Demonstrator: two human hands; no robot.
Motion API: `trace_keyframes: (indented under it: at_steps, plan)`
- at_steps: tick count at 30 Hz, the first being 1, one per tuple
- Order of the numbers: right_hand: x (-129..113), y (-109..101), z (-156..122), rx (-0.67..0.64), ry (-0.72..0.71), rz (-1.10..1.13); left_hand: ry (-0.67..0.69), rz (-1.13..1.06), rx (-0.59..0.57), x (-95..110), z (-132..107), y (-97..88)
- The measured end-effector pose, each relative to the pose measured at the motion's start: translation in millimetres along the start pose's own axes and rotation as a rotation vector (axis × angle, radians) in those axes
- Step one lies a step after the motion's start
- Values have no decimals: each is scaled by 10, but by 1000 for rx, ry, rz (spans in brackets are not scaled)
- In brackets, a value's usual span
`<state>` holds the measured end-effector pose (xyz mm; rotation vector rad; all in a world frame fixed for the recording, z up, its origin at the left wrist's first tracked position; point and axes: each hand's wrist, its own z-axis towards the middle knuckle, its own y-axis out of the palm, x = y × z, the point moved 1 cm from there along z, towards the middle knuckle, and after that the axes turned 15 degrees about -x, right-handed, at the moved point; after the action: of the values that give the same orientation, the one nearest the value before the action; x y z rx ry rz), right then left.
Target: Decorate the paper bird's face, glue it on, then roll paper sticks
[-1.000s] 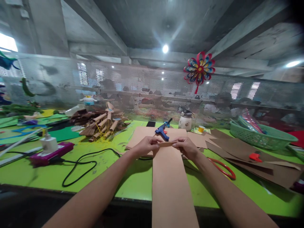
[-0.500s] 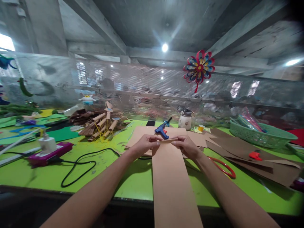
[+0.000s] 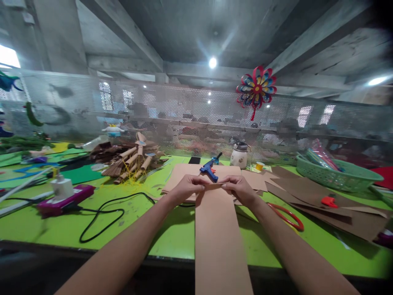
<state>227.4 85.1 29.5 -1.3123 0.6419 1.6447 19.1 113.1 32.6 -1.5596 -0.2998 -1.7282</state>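
A long strip of tan card point(image 3: 219, 237) runs from the table toward me and hangs past the front edge. My left hand point(image 3: 189, 187) pinches its far left corner between thumb and fingers. At the far right corner my right hand point(image 3: 236, 187) pinches the same edge, which looks narrowly folded or rolled. Just beyond my fingers a blue glue gun point(image 3: 209, 170) lies on a stack of tan card sheets point(image 3: 181, 172).
Left are a purple power strip point(image 3: 84, 191), a black cable point(image 3: 101, 211) and a pile of brown paper rolls point(image 3: 132, 159). Rightward lie orange-handled scissors point(image 3: 287, 217), brown sheets point(image 3: 307, 192) and a green basket point(image 3: 340, 176). A white jar point(image 3: 239, 157) stands behind.
The near end of the card strip has swung slightly left. Both hands keep their pinch on the far edge, with small finger shifts.
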Motion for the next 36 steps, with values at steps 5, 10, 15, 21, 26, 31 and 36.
trace_keyframes:
  at_steps: [5,10,15,21,26,31,36]
  plan:
    - [2,63,-2,-39,-9,-219,-97,88,-90,53,-7,-9]
    - [32,146,-2,-107,40,-251,-251,402,-168,-3,-5,-26]
    - [38,123,-4,-69,49,-225,-182,465,-263,14,-22,-29]
    - [46,145,6,-63,46,-130,-79,563,-150,3,5,53]
    - [99,231,27,0,72,30,-62,516,-149,13,26,121]
    - [136,205,59,46,53,79,-66,515,-151,24,41,112]
    - [142,137,76,54,67,94,-89,411,-199,11,43,85]
